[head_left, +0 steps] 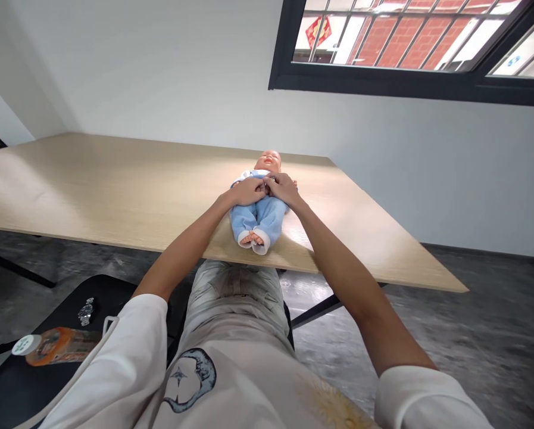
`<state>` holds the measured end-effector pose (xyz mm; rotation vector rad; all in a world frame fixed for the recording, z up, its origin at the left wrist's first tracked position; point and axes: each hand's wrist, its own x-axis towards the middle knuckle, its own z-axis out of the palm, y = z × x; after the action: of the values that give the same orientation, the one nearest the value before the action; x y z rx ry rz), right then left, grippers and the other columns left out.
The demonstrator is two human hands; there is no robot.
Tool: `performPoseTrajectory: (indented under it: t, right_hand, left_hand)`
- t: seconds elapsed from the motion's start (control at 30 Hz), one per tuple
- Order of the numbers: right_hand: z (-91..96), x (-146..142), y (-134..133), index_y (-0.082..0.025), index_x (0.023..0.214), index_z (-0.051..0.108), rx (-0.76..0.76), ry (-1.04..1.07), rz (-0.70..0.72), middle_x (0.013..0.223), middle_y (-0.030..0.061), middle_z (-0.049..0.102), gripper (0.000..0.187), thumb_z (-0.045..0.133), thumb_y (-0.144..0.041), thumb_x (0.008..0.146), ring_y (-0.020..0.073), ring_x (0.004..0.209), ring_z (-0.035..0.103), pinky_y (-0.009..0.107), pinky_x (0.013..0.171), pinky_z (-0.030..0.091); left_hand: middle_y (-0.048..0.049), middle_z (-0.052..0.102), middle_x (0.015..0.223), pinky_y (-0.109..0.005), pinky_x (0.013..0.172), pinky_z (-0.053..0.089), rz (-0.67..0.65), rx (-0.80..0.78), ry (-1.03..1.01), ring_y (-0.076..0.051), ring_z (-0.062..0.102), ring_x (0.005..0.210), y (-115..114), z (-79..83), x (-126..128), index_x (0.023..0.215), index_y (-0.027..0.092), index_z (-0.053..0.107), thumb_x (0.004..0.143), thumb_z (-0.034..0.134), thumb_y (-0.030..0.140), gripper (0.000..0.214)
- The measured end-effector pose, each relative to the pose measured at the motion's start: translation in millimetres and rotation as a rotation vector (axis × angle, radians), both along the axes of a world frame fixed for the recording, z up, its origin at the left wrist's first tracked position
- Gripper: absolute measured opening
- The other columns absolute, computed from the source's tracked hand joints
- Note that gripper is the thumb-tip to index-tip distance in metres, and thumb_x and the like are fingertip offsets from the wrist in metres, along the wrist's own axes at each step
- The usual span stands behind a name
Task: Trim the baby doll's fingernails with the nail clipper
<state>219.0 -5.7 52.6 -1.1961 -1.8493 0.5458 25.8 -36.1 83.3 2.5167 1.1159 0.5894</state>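
Note:
A baby doll lies on its back on the table, head away from me and bare feet towards me. It wears a light blue and white outfit with white cuffs at the legs. My left hand and my right hand meet over the doll's belly. Both have curled fingers closed on the front of the outfit, the fingertips nearly touching. The exact bit of cloth between them is covered by the hands.
The pale wooden table has its front edge just before my lap. To my left, a black chair holds a wristwatch and a bottle of orange drink. Behind the table stand a white wall and a barred window.

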Motion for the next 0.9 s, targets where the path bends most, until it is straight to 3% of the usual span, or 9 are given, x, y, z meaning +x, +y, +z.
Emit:
performPoseTrajectory:
  t: [0.4, 0.9]
  right_hand:
    - [2.6, 1.0, -3.9, -0.027, 0.076, 0.065, -0.002, -0.023, 0.007, 0.072, 0.0038, 0.069, 0.036, 0.064, -0.053, 0.101, 0.0256, 0.072, 0.067, 0.045, 0.084, 0.063]
    - [4.1, -1.0, -5.5, -0.027, 0.077, 0.063, 0.0, -0.072, -0.01, 0.073, 0.0035, 0.067, 0.028, 0.055, -0.037, 0.102, 0.0279, 0.079, 0.071, 0.05, 0.095, 0.064]
  left_hand:
    - [-0.0085, 0.081, 0.107, -0.04, 0.102, 0.06, -0.007, -0.003, -0.012, -0.026, 0.073, 0.103, -0.1, 0.4, -0.6, 0.098, 0.018, 0.072, 0.097, 0.055, 0.024, 0.018]
    - [-0.0082, 0.081, 0.104, -0.043, 0.102, 0.061, -0.016, 0.004, -0.055, -0.027, 0.073, 0.101, 7.2, -5.8, -1.4, 0.097, 0.02, 0.07, 0.095, 0.057, 0.023, 0.014]
